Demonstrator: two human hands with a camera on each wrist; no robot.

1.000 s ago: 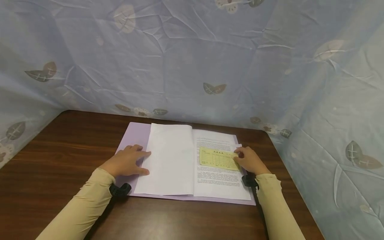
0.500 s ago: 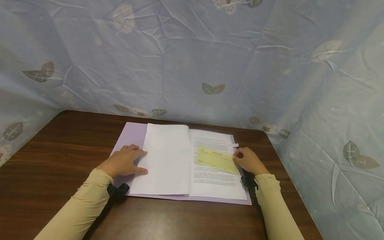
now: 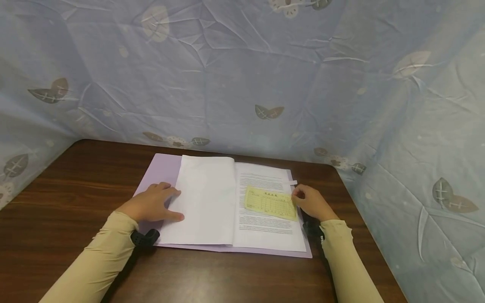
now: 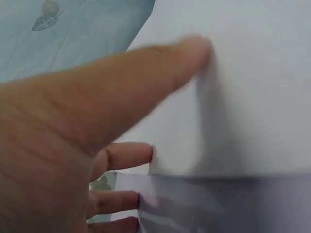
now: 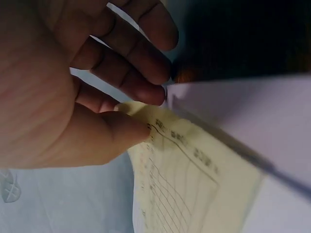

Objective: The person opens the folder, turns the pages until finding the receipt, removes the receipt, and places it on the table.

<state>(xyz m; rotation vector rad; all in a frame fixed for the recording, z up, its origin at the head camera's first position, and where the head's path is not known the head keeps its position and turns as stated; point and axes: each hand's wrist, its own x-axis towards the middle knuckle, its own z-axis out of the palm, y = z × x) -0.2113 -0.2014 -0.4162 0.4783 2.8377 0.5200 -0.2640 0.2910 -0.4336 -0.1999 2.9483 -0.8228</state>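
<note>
A purple folder (image 3: pixel 166 165) lies spread on the table, with a blank white sheet (image 3: pixel 206 202) turned to its left side and a printed page (image 3: pixel 265 237) on its right. Across the printed page lies a yellow slip (image 3: pixel 265 202) with a ruled form on it. My right hand (image 3: pixel 310 203) pinches the slip's right end between thumb and index finger, its other fingers loosely bent in the right wrist view. My left hand (image 3: pixel 151 203) rests at the left edge of the blank sheet, fingers spread; its thumb (image 4: pixel 146 82) reaches over the white paper.
The dark wooden table (image 3: pixel 68 202) extends on both sides of the folder and in front of it. A pale blue patterned cloth (image 3: pixel 212 75) hangs behind and on both sides. A small white tab (image 3: pixel 293 182) sticks out from the page's right edge.
The folder with its papers has shifted slightly left together with my left hand. The yellow slip has also moved a little left and tilted slightly, still pinched by my right hand.
</note>
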